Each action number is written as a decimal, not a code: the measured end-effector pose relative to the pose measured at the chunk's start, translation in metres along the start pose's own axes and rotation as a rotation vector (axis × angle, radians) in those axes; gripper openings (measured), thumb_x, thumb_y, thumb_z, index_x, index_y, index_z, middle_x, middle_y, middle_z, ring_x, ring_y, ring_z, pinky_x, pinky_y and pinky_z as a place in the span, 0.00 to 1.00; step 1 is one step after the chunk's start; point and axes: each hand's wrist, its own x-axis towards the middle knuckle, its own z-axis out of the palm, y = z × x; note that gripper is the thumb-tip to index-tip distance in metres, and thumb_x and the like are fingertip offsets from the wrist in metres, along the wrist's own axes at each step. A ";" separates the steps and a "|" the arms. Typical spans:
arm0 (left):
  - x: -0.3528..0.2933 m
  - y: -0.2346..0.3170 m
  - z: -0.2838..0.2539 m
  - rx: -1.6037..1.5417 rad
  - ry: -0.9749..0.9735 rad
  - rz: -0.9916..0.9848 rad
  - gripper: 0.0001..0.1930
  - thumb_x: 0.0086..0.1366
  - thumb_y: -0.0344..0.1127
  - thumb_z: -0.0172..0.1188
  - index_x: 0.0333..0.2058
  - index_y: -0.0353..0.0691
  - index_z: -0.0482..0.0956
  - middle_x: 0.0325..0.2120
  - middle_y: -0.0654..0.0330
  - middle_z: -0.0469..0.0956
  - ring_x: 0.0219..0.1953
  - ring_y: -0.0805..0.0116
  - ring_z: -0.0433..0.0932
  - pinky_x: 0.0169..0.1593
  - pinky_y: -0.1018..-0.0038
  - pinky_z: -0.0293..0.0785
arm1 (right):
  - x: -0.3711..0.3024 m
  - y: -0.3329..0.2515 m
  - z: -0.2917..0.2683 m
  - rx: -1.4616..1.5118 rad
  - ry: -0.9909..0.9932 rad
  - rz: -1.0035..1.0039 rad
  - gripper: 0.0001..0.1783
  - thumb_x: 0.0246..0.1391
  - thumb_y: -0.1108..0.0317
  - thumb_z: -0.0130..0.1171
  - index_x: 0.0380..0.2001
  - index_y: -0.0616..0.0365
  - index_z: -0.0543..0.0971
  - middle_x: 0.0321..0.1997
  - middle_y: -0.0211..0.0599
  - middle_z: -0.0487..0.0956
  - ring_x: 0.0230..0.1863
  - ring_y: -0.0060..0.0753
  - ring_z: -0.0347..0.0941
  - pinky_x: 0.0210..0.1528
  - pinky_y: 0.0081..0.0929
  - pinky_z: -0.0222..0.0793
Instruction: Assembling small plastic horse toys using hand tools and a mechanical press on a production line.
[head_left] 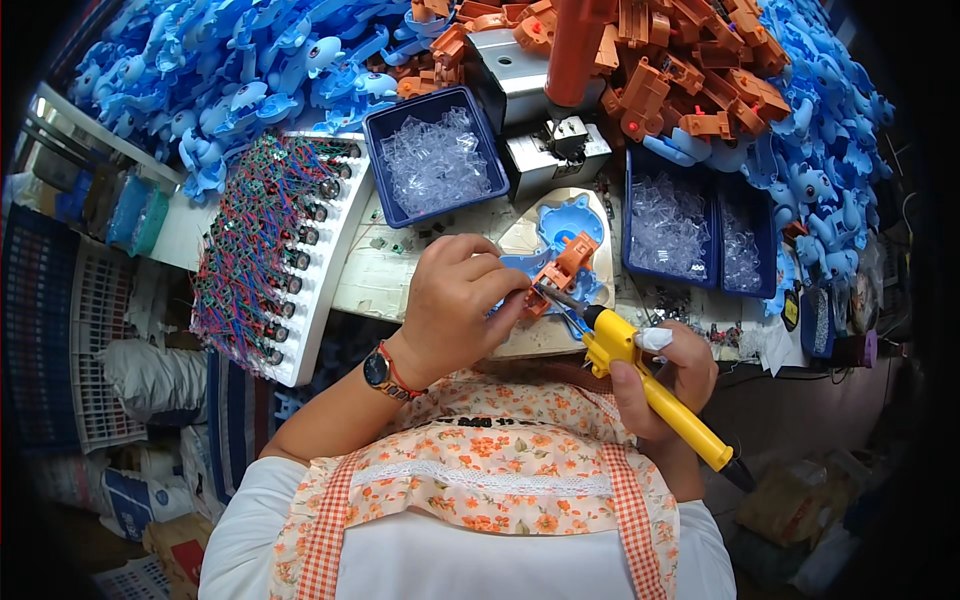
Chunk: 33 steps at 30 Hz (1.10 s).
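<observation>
Just beside left grip [452, 303], orange housing [572, 260]

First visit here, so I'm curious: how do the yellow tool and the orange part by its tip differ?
The yellow tool is longer; the orange part is shorter and blockier. The tool is gripped in the right hand; the part is at the left hand. Both are brightly coloured.

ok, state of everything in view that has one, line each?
Left grip: fingers bent, tips at orange part; hold unclear
Right grip: closed on yellow tool
Yellow tool: held, tip at orange part; power unclear
Orange part: overlapping blue shell in view
Square bin: holding clear pieces
Divided bin: clear pieces both sides
White tray: loaded with wired parts
Watch: worn, face dark
</observation>
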 end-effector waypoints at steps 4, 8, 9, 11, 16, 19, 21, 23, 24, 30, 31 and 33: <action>0.000 0.000 0.000 0.007 0.001 0.003 0.06 0.47 0.30 0.66 0.27 0.44 0.81 0.24 0.64 0.77 0.37 0.62 0.77 0.41 0.64 0.69 | -0.001 0.001 0.001 0.031 0.022 0.010 0.21 0.44 0.68 0.69 0.38 0.61 0.71 0.22 0.35 0.74 0.13 0.26 0.65 0.16 0.22 0.59; 0.000 0.000 0.000 0.013 -0.003 0.002 0.06 0.47 0.30 0.66 0.27 0.44 0.81 0.24 0.64 0.77 0.37 0.62 0.77 0.41 0.64 0.69 | -0.004 0.002 -0.001 0.046 0.030 0.026 0.21 0.44 0.68 0.69 0.39 0.61 0.71 0.21 0.35 0.74 0.13 0.26 0.64 0.15 0.22 0.58; 0.000 0.000 0.001 0.012 -0.001 0.002 0.06 0.47 0.30 0.66 0.27 0.44 0.81 0.24 0.64 0.77 0.36 0.62 0.77 0.41 0.64 0.69 | -0.004 0.002 -0.001 0.040 0.030 0.025 0.21 0.44 0.68 0.69 0.39 0.61 0.71 0.21 0.35 0.74 0.13 0.26 0.64 0.15 0.22 0.58; 0.000 0.000 0.001 0.010 0.001 0.002 0.06 0.47 0.30 0.66 0.27 0.44 0.81 0.24 0.64 0.77 0.36 0.62 0.77 0.41 0.64 0.69 | -0.005 0.002 -0.001 0.033 0.030 0.024 0.21 0.44 0.69 0.69 0.39 0.61 0.71 0.21 0.34 0.74 0.13 0.26 0.64 0.15 0.21 0.58; 0.002 0.001 0.000 0.013 -0.011 -0.006 0.06 0.47 0.30 0.66 0.26 0.44 0.81 0.23 0.64 0.77 0.36 0.62 0.76 0.41 0.64 0.69 | -0.008 0.002 -0.002 0.022 0.021 0.043 0.21 0.44 0.68 0.69 0.39 0.60 0.71 0.20 0.32 0.72 0.13 0.25 0.62 0.15 0.21 0.56; 0.002 -0.001 -0.004 -0.070 -0.055 -0.077 0.04 0.51 0.30 0.65 0.28 0.42 0.81 0.24 0.62 0.78 0.34 0.60 0.77 0.40 0.64 0.70 | -0.009 0.003 0.000 0.032 0.039 0.052 0.20 0.44 0.68 0.68 0.39 0.60 0.71 0.20 0.32 0.72 0.13 0.25 0.62 0.15 0.22 0.56; -0.001 -0.013 -0.008 -0.169 -0.062 -0.163 0.04 0.54 0.29 0.64 0.30 0.40 0.82 0.26 0.60 0.79 0.35 0.60 0.78 0.41 0.66 0.71 | -0.009 0.003 -0.001 0.031 0.050 0.056 0.20 0.43 0.68 0.68 0.38 0.60 0.71 0.20 0.33 0.72 0.13 0.25 0.62 0.15 0.22 0.56; -0.003 -0.025 -0.019 -0.267 -0.068 -0.249 0.05 0.57 0.29 0.63 0.33 0.38 0.83 0.29 0.57 0.80 0.36 0.59 0.78 0.42 0.67 0.72 | -0.016 0.001 -0.003 0.032 0.062 0.059 0.20 0.43 0.68 0.68 0.38 0.60 0.71 0.20 0.33 0.72 0.13 0.25 0.62 0.15 0.22 0.56; -0.004 -0.030 -0.026 -0.335 -0.090 -0.314 0.05 0.58 0.28 0.62 0.34 0.36 0.82 0.30 0.56 0.81 0.36 0.60 0.79 0.43 0.68 0.72 | -0.027 0.000 -0.008 0.044 0.025 0.129 0.21 0.47 0.69 0.66 0.42 0.60 0.69 0.31 0.38 0.71 0.25 0.27 0.65 0.28 0.23 0.61; -0.020 -0.049 -0.050 -0.409 -0.317 -0.284 0.08 0.56 0.28 0.64 0.36 0.37 0.83 0.33 0.57 0.80 0.39 0.62 0.78 0.44 0.70 0.72 | -0.040 -0.001 -0.010 -0.002 0.137 0.292 0.21 0.45 0.64 0.68 0.39 0.60 0.71 0.32 0.43 0.75 0.31 0.40 0.73 0.37 0.31 0.72; -0.022 -0.048 -0.049 -0.406 -0.314 -0.288 0.08 0.56 0.28 0.64 0.36 0.37 0.83 0.33 0.57 0.80 0.39 0.62 0.78 0.44 0.70 0.72 | -0.040 -0.001 -0.009 0.003 0.135 0.289 0.21 0.45 0.64 0.68 0.39 0.60 0.71 0.32 0.43 0.75 0.31 0.40 0.73 0.37 0.31 0.72; -0.025 -0.043 -0.043 -0.405 -0.335 -0.292 0.10 0.55 0.28 0.65 0.37 0.38 0.83 0.34 0.57 0.79 0.39 0.61 0.78 0.45 0.69 0.72 | -0.040 -0.002 -0.007 -0.002 0.155 0.293 0.21 0.45 0.63 0.68 0.39 0.59 0.71 0.33 0.43 0.75 0.31 0.39 0.73 0.36 0.30 0.71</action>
